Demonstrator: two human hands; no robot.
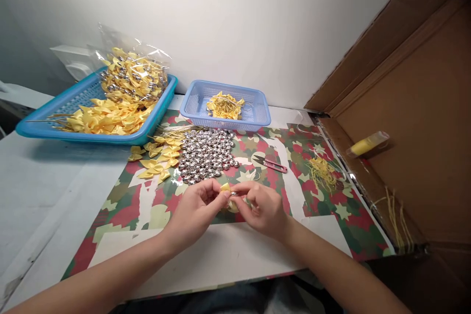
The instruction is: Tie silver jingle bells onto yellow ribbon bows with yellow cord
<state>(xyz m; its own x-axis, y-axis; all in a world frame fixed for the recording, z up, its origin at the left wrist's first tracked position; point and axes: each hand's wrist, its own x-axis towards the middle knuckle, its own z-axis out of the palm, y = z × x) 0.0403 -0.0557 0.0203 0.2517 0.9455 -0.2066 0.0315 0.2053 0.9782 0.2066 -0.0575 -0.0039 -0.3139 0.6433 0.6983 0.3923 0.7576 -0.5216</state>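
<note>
My left hand (pixel 196 208) and my right hand (pixel 263 208) meet over the camouflage-patterned mat (pixel 125 201) near the table's front. Together they pinch a small yellow ribbon bow (pixel 225 187), with a tiny silver piece between the fingertips. Just beyond the hands lies a heap of silver bells (pixel 206 154). Several loose yellow bows (pixel 158 157) lie to the left of that heap.
A large blue tray (pixel 44 125) at back left holds yellow bows and a plastic bag of finished ones (pixel 134 76). A small blue basket (pixel 257 113) holds yellow thread. Red snips (pixel 270 163), thread scraps (pixel 322 169) and a cardboard box (pixel 415 122) with a yellow spool (pixel 366 144) are on the right.
</note>
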